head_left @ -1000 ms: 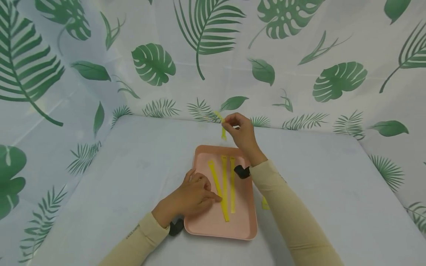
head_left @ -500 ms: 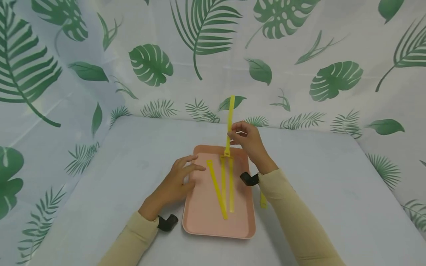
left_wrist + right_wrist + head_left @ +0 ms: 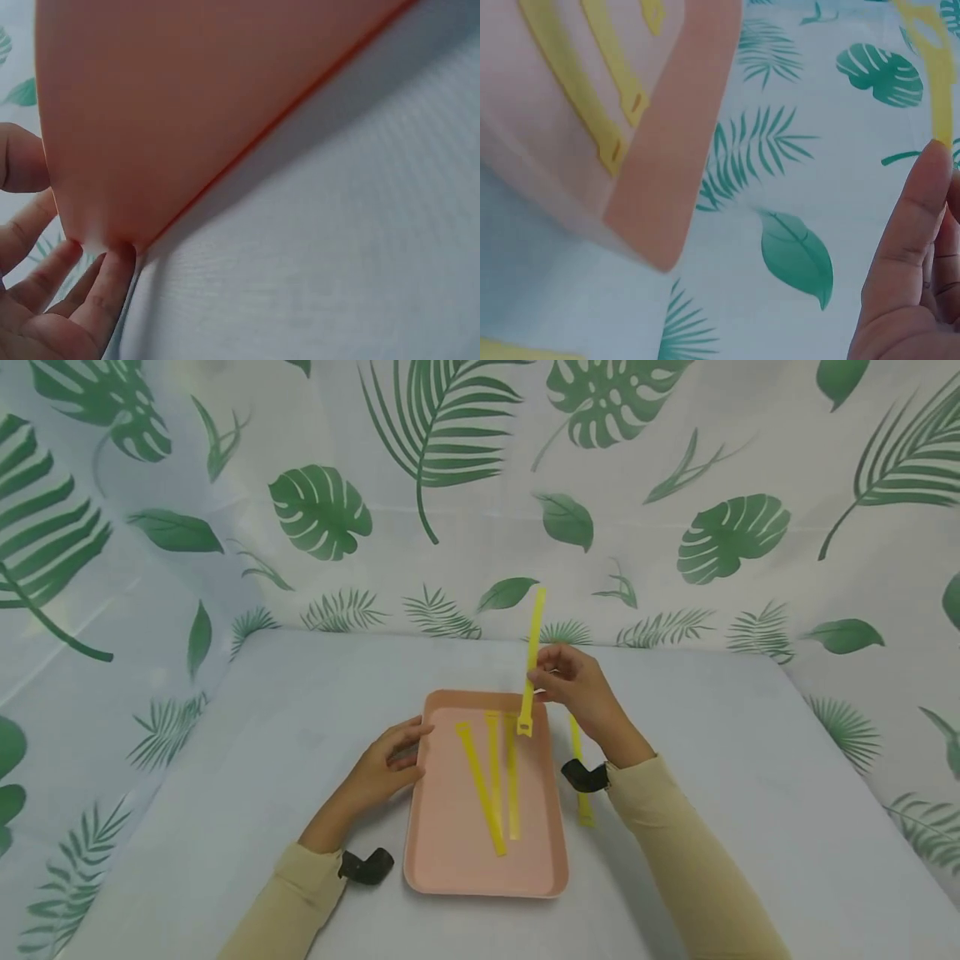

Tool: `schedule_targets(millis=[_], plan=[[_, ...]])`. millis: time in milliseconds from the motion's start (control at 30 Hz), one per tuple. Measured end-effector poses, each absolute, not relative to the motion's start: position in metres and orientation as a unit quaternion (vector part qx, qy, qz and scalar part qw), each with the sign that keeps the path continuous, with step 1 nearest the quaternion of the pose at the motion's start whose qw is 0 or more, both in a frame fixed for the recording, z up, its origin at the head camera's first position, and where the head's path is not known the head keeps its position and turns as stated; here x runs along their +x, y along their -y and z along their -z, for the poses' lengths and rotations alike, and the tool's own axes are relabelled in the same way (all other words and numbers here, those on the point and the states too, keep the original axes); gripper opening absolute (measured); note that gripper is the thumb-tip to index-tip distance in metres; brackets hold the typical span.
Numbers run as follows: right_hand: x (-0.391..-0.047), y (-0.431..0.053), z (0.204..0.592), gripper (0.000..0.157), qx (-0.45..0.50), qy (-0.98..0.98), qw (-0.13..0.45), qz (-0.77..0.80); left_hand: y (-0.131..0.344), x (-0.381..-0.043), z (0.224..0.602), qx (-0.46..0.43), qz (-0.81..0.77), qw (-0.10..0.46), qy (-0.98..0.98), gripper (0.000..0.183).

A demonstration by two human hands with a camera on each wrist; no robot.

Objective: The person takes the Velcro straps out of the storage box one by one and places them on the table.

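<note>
- A yellow strap (image 3: pixel 533 653) is up in the air by the far right corner of the tray, tilted with its top leaning right; its slotted end points down, its plain end up.
- The right hand (image 3: pixel 581 692) has that strap pinched between thumb and fingertips partway along; the right wrist view shows the strap and the tray apart.
- The pink tray (image 3: pixel 450 870) lies on the table, its long sides running away from the person.
- The left hand (image 3: pixel 381 768) is at the tray's left rim, fingers loosely spread and fairly straight, their tips touching the tray's side; nothing is gripped in the palm.
- Three more yellow straps lie in the tray, slotted ends toward the far wall: a slanted strap (image 3: pixel 480 787) on the left, a middle strap (image 3: pixel 493 756) and a right-hand strap (image 3: pixel 513 793), the last two nearly side by side.
- The slanted one's near end meets or crosses the middle one; which is unclear.
- Another strap (image 3: pixel 585 812) lies outside the tray, just right of it, partly hidden by a black piece (image 3: pixel 585 775) at the right wrist.
- Both sleeves (image 3: pixel 697 860) are beige.
- A white cloth (image 3: pixel 465 535) printed with green leaves hangs behind the pale table (image 3: pixel 300 777).
</note>
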State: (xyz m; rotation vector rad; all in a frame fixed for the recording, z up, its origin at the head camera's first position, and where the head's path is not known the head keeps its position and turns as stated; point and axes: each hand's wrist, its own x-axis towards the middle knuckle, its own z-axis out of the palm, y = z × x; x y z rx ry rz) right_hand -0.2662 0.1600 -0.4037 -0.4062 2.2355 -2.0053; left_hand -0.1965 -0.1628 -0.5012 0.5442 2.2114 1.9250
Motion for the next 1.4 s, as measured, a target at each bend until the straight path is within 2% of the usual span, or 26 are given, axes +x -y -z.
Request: schedule_targets(millis=[700,1100,1400], plan=[[-0.229,-0.222,0.414,0.024,-0.106,-0.781,0.066,0.612,0.168,-0.199,0.518,0.223,-0.684,0.086,-0.69,0.061],[-0.217,-0.255,0.432,0.037,-0.057,-0.795,0.112,0.593,0.168,-0.2,0.518,0.225,-0.686,0.083,-0.687,0.062],[-0.214,-0.27,0.444,0.037,-0.029,-0.797,0.139,0.587,0.168,-0.199,0.519,0.215,-0.686,0.09,-0.69,0.066]])
